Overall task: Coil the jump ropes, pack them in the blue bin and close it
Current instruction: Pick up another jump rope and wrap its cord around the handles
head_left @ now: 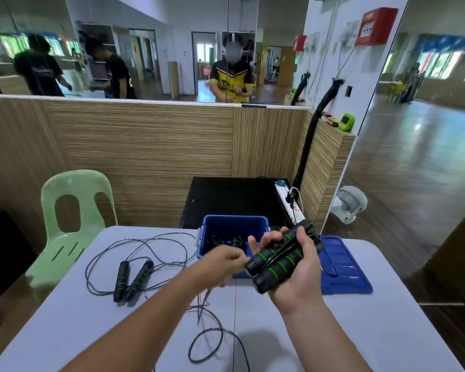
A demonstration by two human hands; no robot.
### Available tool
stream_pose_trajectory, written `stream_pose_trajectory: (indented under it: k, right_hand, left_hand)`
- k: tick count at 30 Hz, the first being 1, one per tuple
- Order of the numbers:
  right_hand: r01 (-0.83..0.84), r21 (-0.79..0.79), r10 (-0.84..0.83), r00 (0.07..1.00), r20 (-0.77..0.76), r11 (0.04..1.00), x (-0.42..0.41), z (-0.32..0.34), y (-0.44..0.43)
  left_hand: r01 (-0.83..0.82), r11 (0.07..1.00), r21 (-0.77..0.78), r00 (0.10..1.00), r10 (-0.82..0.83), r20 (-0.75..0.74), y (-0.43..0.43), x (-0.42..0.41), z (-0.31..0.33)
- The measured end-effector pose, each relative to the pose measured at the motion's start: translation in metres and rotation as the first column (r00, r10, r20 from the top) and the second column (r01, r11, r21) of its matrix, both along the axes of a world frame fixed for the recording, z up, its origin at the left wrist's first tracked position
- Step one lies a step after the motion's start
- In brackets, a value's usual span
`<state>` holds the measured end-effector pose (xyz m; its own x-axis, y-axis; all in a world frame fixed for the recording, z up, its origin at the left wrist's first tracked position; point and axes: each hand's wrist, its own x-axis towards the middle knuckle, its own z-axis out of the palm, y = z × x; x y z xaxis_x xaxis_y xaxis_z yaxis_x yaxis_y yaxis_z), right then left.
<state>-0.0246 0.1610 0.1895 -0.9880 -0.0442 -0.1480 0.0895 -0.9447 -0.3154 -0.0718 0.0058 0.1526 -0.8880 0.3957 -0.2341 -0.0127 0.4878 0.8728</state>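
My right hand [298, 275] grips two black jump rope handles with green rings [278, 261], held side by side just in front of the open blue bin [235, 224]. My left hand [226, 260] is closed on the thin black cord beside those handles; the cord [207, 342] trails down and loops on the table near me. A second jump rope [132, 279] lies uncoiled at the left of the table, handles together. Inside the bin a dark coiled rope [231, 241] is partly visible. The blue lid [344, 267] lies flat to the right of the bin.
The white table [91, 331] has a pale green plastic chair [73, 224] at its far left corner. Behind the bin stands a black cabinet with a power strip [290, 202]. A wood partition and mirrors are beyond; a small fan [349, 202] sits on the floor at right.
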Motion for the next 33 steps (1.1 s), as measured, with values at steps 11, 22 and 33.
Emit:
stream_pose_trajectory:
  k: [11,22,33]
  right_hand:
    - [0.019,0.172,-0.034,0.996,0.082,0.985,0.005,-0.014,-0.004]
    - [0.173,0.324,-0.223,0.967,0.125,0.930,0.002,-0.024,-0.010]
    - [0.150,0.367,-0.221,0.962,0.161,0.918,-0.015,-0.038,0.001]
  left_hand:
    - [-0.035,0.954,-0.297,0.969,-0.040,-0.244,0.007,-0.024,0.042]
    - [-0.223,0.972,-0.072,0.970,0.214,-0.112,0.017,-0.012,0.039]
    - [-0.218,0.956,-0.196,0.951,0.163,-0.265,0.043,0.022,0.069]
